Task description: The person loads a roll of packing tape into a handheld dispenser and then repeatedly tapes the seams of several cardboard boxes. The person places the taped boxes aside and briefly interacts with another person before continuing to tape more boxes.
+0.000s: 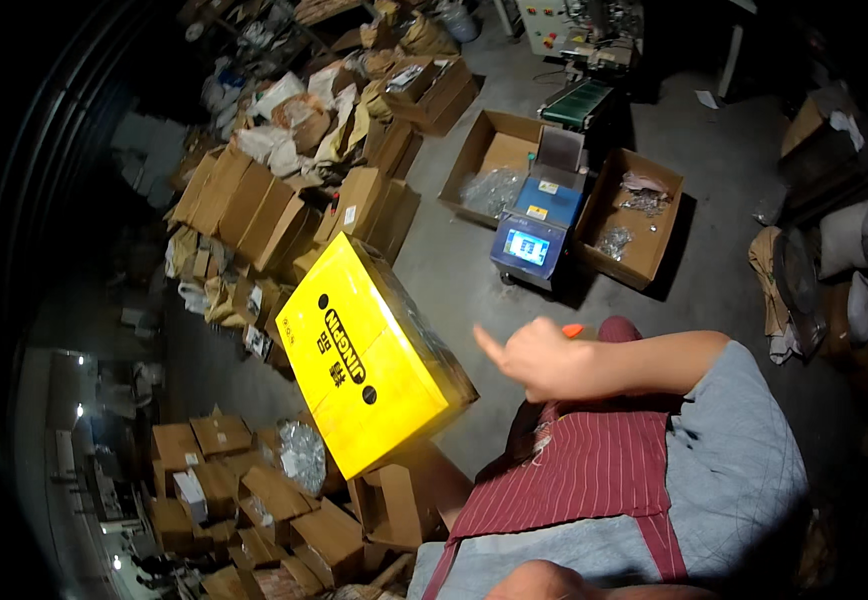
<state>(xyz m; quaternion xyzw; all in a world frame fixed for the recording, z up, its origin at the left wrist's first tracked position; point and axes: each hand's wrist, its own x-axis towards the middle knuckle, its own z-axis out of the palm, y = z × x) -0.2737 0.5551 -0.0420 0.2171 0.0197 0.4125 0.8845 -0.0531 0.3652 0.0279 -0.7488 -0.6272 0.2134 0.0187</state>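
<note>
A large yellow carton [339, 440] with black print is held up tilted at the left of my body, its broad printed face turned up. My left forearm [439, 480] goes in behind its lower edge; the left hand itself is hidden by the carton, which it appears to hold. My right hand [544, 358] is to the right of the carton, apart from it, with the index finger stretched toward it. The other fingers are curled, and a small orange piece [574, 330] sticks out of the fist; its kind is too hidden to tell.
Ahead stands a blue machine with a lit screen [527, 247], between open cartons [654, 255] holding small clear and shiny pieces. Behind it is a green conveyor [576, 104]. Brown cartons [239, 195] and sacks pile up at the left; more boxes [324, 535] stand at the lower left.
</note>
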